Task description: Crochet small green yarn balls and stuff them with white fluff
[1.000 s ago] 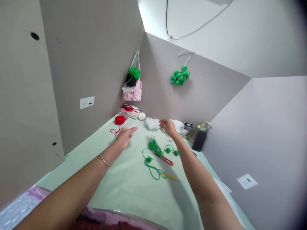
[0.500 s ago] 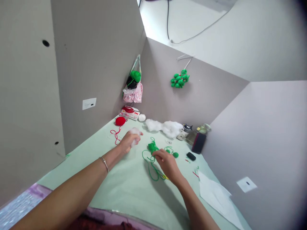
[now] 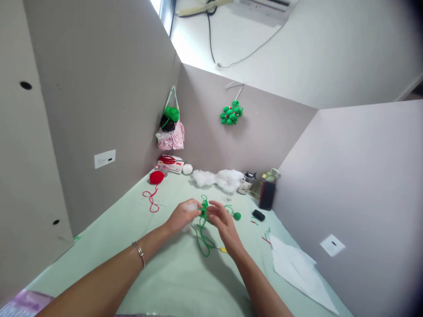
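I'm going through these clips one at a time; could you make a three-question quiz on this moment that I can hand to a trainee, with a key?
1. True or false: a red ball lies on the table to the left of a white ball, as pictured.
2. What hangs on the back partition? A: a white sheet. B: a bunch of green pieces. C: a pair of scissors.
3. Which hand holds a small tuft of white fluff, and what lies between the two hands?

Key
1. True.
2. B.
3. The left hand; green yarn lies between it and the right hand.
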Tool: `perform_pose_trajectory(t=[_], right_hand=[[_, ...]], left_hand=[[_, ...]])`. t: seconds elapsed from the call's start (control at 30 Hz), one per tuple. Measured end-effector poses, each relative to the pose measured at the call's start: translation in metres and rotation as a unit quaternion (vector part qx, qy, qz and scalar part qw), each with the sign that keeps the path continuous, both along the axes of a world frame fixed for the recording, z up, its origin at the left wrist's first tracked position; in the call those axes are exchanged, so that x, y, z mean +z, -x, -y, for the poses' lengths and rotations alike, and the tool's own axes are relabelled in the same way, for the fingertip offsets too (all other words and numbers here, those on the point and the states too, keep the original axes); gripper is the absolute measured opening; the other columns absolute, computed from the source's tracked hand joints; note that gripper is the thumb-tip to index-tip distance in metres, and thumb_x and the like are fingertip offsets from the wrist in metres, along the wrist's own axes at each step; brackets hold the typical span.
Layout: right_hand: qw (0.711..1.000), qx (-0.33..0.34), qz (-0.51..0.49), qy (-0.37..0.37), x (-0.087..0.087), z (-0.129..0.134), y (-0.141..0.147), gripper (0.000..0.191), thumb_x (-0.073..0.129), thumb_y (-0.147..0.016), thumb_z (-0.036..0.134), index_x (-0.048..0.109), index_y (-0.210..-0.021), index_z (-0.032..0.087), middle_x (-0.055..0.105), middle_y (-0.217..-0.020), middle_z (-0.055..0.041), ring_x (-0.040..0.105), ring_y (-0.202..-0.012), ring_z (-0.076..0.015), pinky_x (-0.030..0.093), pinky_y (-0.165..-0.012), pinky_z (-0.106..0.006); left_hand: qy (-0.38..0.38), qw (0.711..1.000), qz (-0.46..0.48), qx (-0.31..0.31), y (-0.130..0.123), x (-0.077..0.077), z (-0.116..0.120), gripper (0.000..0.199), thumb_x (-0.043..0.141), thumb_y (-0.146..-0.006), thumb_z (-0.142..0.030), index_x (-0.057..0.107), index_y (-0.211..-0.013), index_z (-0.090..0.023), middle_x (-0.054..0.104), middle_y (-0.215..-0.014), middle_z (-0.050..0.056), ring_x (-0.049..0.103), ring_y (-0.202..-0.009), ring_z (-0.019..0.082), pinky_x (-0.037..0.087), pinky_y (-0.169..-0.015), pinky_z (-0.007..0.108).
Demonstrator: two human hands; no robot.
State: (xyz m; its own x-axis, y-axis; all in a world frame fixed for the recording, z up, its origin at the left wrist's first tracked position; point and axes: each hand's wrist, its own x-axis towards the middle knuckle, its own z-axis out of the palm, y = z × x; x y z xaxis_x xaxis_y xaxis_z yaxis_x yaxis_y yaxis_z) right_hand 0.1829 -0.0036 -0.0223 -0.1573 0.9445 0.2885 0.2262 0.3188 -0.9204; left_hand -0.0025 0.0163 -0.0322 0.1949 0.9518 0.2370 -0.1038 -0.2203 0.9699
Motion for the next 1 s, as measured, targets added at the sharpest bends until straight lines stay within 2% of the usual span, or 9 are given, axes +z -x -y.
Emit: perform_pose_trajectory(t=[0.07,0.1,0.2,0.3,0.4,0.53,0.7,0.87,1.0], right_hand=[[0.996,0.026,-0.039,0.071,0.001,0.003,0.001,0.050,0.068,-0.084,0.042,0.060,-0.131,0.026,0.071,-0.117,-0.0088,0.070,-0.099,-0.0229,0.057,-0.085,-0.037],[0.993,0.047,-0.032,0.101,0.001,0.004,0.002,0.049,0.071,-0.083,0.045,0.063,-0.127,0.025,0.073,-0.108,-0.0078,0.070,-0.086,-0.0212,0.056,-0.077,-0.035],[0.990,0.073,0.034,0.117,0.000,0.003,0.002,0.031,0.073,-0.080,0.051,0.070,-0.084,0.020,0.060,-0.063,0.0007,0.052,-0.052,-0.0143,0.043,-0.053,-0.029],[0.998,0.016,0.028,0.047,0.004,-0.001,0.000,0.043,0.069,-0.081,0.058,0.059,-0.061,0.021,0.052,-0.060,0.0003,0.050,-0.059,-0.0161,0.043,-0.058,-0.030],[0.999,0.007,-0.030,0.016,0.010,-0.001,0.001,0.041,0.065,-0.084,0.060,0.061,-0.068,0.022,0.065,-0.083,-0.0053,0.056,-0.074,-0.0190,0.048,-0.070,-0.033],[0.991,0.014,-0.102,0.082,0.009,-0.001,0.003,0.032,0.063,-0.085,0.056,0.063,-0.083,0.024,0.059,-0.064,-0.0001,0.044,-0.052,-0.0151,0.035,-0.053,-0.029],[0.996,0.010,0.085,-0.001,-0.004,-0.005,0.005,0.021,0.067,-0.080,0.039,0.059,-0.069,0.023,0.058,-0.067,0.0005,0.047,-0.059,-0.0160,0.035,-0.060,-0.030],[0.992,0.003,0.125,-0.007,-0.010,-0.007,0.007,0.029,0.063,-0.081,0.037,0.047,-0.061,0.023,0.045,-0.060,0.0032,0.040,-0.060,-0.0154,0.030,-0.060,-0.030],[0.992,-0.022,0.126,-0.009,-0.010,-0.013,0.003,0.033,0.057,-0.082,0.036,0.038,-0.058,0.023,0.038,-0.058,0.0038,0.036,-0.059,-0.0146,0.027,-0.059,-0.030]], left_hand=[[-0.009,1.000,-0.009,0.022,-0.001,-0.001,0.000,0.016,0.069,-0.074,-0.033,0.069,-0.086,-0.021,0.062,-0.072,-0.002,0.051,-0.063,0.017,0.040,-0.065,0.028],[-0.012,0.999,-0.015,0.032,-0.001,-0.002,0.000,0.016,0.068,-0.074,-0.032,0.069,-0.087,-0.022,0.061,-0.071,-0.002,0.052,-0.064,0.017,0.040,-0.065,0.028],[-0.020,0.997,-0.032,0.065,-0.001,-0.003,-0.001,0.014,0.065,-0.073,-0.029,0.065,-0.085,-0.022,0.057,-0.068,-0.003,0.048,-0.062,0.017,0.039,-0.065,0.029],[-0.021,0.995,-0.049,0.082,-0.002,-0.006,-0.002,0.010,0.063,-0.071,-0.027,0.062,-0.080,-0.023,0.051,-0.063,-0.004,0.044,-0.060,0.017,0.036,-0.061,0.030],[-0.025,0.996,-0.056,0.066,-0.005,-0.007,-0.002,0.007,0.062,-0.068,-0.025,0.060,-0.075,-0.024,0.049,-0.061,-0.004,0.044,-0.061,0.018,0.035,-0.060,0.030],[-0.026,0.997,-0.056,0.050,-0.010,-0.006,0.003,0.008,0.060,-0.068,-0.026,0.058,-0.076,-0.024,0.048,-0.061,-0.004,0.043,-0.060,0.018,0.036,-0.060,0.031],[-0.028,0.997,-0.053,0.057,-0.013,-0.008,0.005,0.011,0.059,-0.068,-0.025,0.056,-0.079,-0.024,0.052,-0.069,-0.002,0.046,-0.068,0.019,0.038,-0.066,0.031],[0.006,0.998,-0.055,0.026,-0.016,-0.016,-0.002,0.019,0.065,-0.072,-0.038,0.057,-0.081,-0.024,0.055,-0.070,-0.001,0.052,-0.068,0.021,0.042,-0.068,0.033],[0.045,0.998,-0.045,0.020,-0.014,-0.020,-0.008,0.043,0.048,-0.090,-0.059,0.057,-0.116,-0.025,0.067,-0.108,0.009,0.064,-0.101,0.027,0.047,-0.085,0.035]])
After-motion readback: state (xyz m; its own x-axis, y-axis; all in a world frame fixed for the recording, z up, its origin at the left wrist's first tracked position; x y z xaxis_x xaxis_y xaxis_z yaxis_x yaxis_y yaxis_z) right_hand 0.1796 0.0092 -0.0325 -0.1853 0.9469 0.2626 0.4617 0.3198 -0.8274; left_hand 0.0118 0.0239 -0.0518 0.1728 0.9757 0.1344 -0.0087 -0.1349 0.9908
